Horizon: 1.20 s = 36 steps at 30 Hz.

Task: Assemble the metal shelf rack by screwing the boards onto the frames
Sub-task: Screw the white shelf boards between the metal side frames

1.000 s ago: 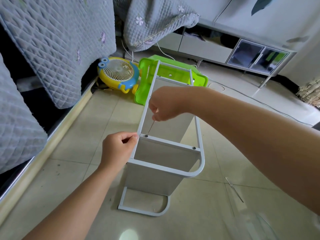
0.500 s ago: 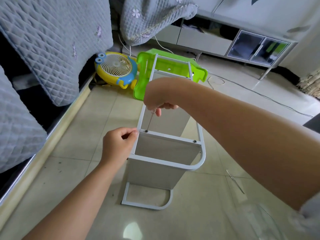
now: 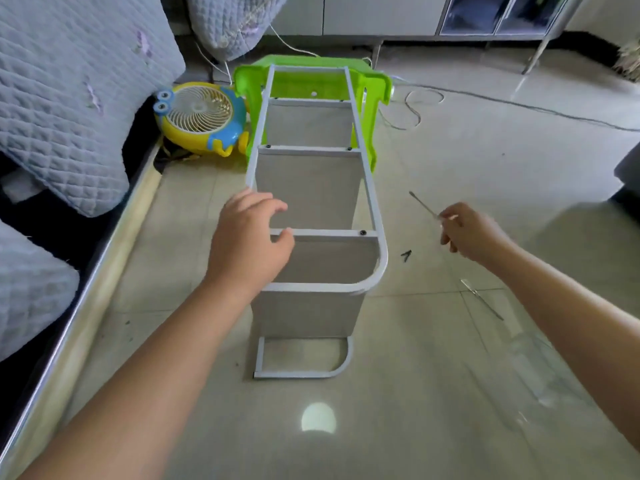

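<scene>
Both hands shifted, right hand [image 3: 472, 233] withdrew tool [image 3: 423, 204]

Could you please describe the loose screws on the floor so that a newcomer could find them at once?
Start at the white rack lying on the tiled floor. Just right of its rounded corner, below the right hand, lie the screws: small, dark and clustered, unlike the long silvery tool farther right.

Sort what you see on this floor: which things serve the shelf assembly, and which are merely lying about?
For the job: shelf rack, thin driver tool pinched in the right hand, loose screws, left hand on the frame.

Lying about: toy fan, green stool, quilts, cables.
</scene>
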Available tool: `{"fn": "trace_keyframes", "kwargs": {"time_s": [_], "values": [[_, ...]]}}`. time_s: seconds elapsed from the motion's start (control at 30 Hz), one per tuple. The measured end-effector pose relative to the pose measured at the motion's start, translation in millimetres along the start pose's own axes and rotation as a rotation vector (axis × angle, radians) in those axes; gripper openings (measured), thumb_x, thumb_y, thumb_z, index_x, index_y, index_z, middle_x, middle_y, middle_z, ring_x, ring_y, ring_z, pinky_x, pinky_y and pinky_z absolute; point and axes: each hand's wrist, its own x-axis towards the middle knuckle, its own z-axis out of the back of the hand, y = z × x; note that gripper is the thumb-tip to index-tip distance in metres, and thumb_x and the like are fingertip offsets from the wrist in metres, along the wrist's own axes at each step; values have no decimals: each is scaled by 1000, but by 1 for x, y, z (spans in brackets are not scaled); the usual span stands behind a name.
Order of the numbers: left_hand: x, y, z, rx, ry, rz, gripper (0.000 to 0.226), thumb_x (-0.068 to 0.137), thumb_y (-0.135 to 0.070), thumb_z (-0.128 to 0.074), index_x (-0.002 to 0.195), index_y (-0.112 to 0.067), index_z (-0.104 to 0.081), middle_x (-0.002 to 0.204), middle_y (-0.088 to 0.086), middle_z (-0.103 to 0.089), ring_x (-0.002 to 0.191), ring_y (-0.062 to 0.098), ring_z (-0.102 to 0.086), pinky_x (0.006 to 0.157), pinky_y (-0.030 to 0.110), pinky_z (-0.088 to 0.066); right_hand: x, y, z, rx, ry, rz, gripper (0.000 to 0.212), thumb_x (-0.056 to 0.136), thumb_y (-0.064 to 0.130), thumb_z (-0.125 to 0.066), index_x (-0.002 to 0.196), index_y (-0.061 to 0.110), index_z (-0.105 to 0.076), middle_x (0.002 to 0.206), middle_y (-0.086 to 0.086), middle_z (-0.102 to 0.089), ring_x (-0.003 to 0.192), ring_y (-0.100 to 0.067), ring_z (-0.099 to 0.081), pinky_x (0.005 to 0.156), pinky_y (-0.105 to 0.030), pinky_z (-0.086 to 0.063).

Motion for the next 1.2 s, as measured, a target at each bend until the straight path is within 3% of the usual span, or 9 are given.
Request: {"fn": "trace_keyframes", "kwargs": {"time_s": [0.13,0.3,0.47,0.57,0.7,0.87,0.97,1.07,1.2], "values": [[6,-41,-28,88,159,-122,38,94,-26,-49,127,-9,-54,138,4,-48,137,17,-29,106,20,-16,-15,-96,-62,-289,152,-211,21,92,12,-41,103,4,-57,106,-20,-64,97,-32,-58,71,-29,-41],[9,-66,-51,224,439,-206,58,98,-39,-30,146,-9,-23,154,3,-21,144,15,-10,112,26,-11,-53,-152,-113,-419,253,-329,20,94,14,-37,109,7,-49,115,-16,-57,107,-30,-56,77,-29,-43],[-2,-64,-60,507,547,-230,86,88,-57,-37,148,-11,5,157,0,4,144,15,8,116,33,6,-54,-173,-126,-517,349,-387,29,89,15,-43,115,12,-56,121,-8,-58,110,-24,-57,86,-28,-46],[-2,-65,-60,482,528,-239,89,86,-59,-41,149,-12,1,157,-1,-3,144,14,1,115,33,3,-50,-170,-126,-570,288,-401,32,87,21,-46,116,13,-57,120,-8,-59,112,-25,-56,88,-28,-44],[1,-66,-60,421,495,-199,94,70,-69,-35,147,-18,-17,145,-2,-33,131,20,-30,107,31,-18,-43,-146,-137,-565,238,-167,41,89,38,-46,117,10,-53,122,-11,-56,115,-27,-50,92,-33,-38],[6,-79,-62,300,453,-64,82,63,-64,-28,131,-22,-47,128,0,-52,121,24,-43,98,32,-28,-49,-97,-186,-188,516,-118,55,86,48,-54,121,6,-46,125,-13,-53,114,-29,-51,86,-31,-41],[13,-81,-62,233,494,8,68,65,-65,-30,108,-21,-59,111,-1,-61,113,26,-49,97,36,-35,-52,-72,-222,-45,545,-220,45,85,37,-58,117,7,-47,120,-12,-55,110,-29,-55,84,-31,-44],[22,-87,-62,213,525,83,51,82,-62,-45,67,-13,-41,72,10,-48,87,33,-50,81,39,-38,-49,-60,-237,14,431,-307,28,91,20,-47,114,5,-51,119,-15,-58,110,-31,-57,86,-35,-47],[34,-89,-68,247,492,102,37,87,-36,-53,61,-14,-40,61,1,-42,61,20,-40,53,27,-28,-47,-64,-239,-37,452,-273,27,93,11,-43,116,2,-54,120,-16,-58,111,-32,-56,87,-35,-47]]}}
